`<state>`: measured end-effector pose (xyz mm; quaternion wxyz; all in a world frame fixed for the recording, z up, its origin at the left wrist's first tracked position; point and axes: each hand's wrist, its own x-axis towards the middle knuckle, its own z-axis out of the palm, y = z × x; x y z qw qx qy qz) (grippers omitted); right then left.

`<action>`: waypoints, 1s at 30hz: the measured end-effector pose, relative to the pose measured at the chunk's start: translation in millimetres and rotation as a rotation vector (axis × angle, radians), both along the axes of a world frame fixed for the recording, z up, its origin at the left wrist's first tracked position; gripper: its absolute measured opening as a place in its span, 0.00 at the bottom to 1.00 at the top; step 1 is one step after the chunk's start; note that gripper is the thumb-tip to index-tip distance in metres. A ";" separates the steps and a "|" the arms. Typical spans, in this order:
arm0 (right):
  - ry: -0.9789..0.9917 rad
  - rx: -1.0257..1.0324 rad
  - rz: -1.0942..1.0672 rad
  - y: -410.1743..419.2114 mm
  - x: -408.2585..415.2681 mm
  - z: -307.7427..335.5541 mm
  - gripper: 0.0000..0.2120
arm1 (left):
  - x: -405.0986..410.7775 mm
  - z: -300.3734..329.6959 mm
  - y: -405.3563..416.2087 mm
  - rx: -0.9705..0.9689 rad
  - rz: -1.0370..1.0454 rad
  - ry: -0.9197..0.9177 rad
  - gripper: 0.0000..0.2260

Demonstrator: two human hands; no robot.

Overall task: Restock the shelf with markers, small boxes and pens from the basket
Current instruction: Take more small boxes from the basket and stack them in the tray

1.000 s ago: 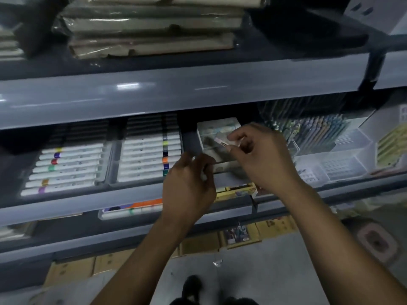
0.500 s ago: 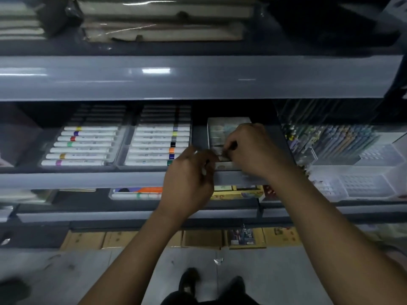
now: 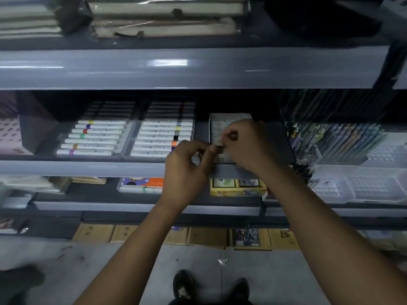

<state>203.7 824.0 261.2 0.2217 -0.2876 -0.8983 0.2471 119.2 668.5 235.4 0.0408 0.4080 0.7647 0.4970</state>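
I see both hands curled at the shelf [image 3: 110,168] edge. Left hand [image 3: 187,170] and right hand [image 3: 244,144] pinch a small box [image 3: 218,149] between them (markers [image 3: 94,137] further left).

Both hands meeting at the shelf [image 3: 88,167] front edge, left hand [image 3: 187,166] just left of right hand [image 3: 244,144], stack of small boxes [image 3: 222,124] behind them, two marker trays [image 3: 158,137] further left, pen racks [image 3: 337,139] to the right, yellow boxes [image 3: 236,188] on the shelf below.

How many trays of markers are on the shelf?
2. One marker tray sits at the left of the middle shelf, the other marker tray right beside it, next to the left hand. Dark back rows may hide more.
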 end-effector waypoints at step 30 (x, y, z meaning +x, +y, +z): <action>0.280 -0.120 0.189 -67.7 7.9 11.2 0.06 | 2.3 54.1 0.7 0.389 -0.010 -1.315 0.25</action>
